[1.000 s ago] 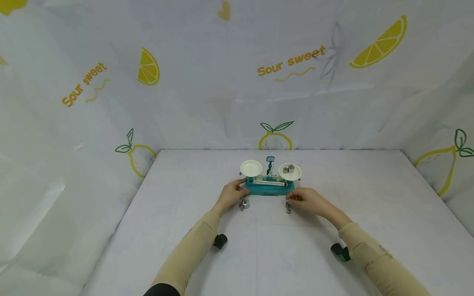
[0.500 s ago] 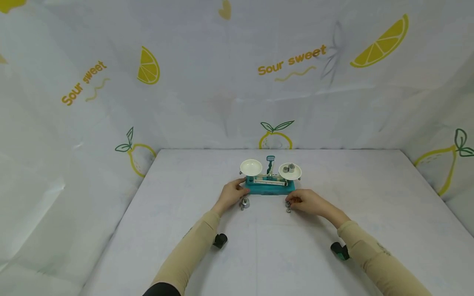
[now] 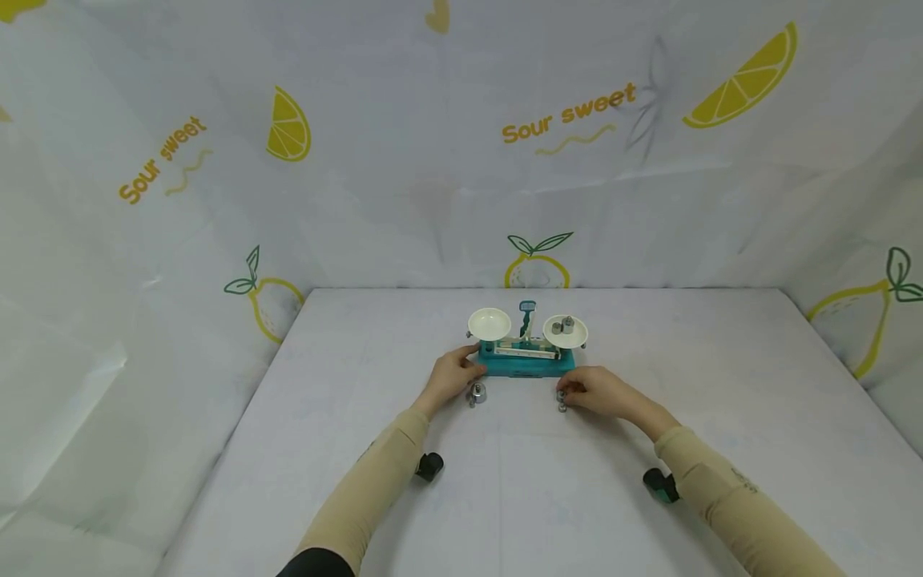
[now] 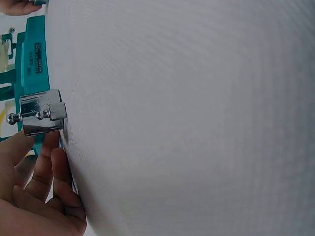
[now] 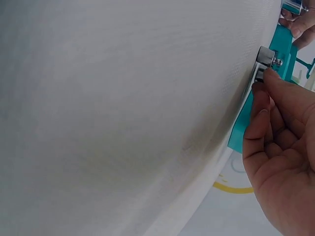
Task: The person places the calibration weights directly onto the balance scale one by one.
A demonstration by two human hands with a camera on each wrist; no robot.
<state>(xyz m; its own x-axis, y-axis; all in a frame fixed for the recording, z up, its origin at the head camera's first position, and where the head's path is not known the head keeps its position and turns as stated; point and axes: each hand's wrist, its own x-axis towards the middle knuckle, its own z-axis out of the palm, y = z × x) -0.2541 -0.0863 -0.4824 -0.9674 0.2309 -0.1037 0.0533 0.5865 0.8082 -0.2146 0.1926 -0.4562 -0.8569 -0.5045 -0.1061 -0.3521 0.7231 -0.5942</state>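
Note:
A teal balance scale (image 3: 526, 367) with two white pans stands toward the back of the table. My left hand (image 3: 449, 375) holds the left end of its base between thumb and fingers. Just in front of that hand are a large shiny metal weight (image 4: 33, 109) and a smaller weight (image 4: 57, 111). Near the base's right front corner, my right hand (image 3: 602, 391) pinches a small metal weight (image 5: 260, 75) between thumb and forefinger, partly hidden by the fingertips. Another metal weight (image 5: 266, 56) stands right beside it.
The scale's left pan (image 3: 489, 324) is bare, while two metal weights (image 3: 568, 324) sit in the right pan (image 3: 566, 340). Behind the white table (image 3: 497, 481) hangs a white sheet with lemon prints (image 3: 537, 274). Black wrist cameras (image 3: 430, 466) show below both forearms.
My right hand has come down slightly to the small weights and its fingertips have closed on one. The left hand stays at the scale's base; the view has tilted slightly.

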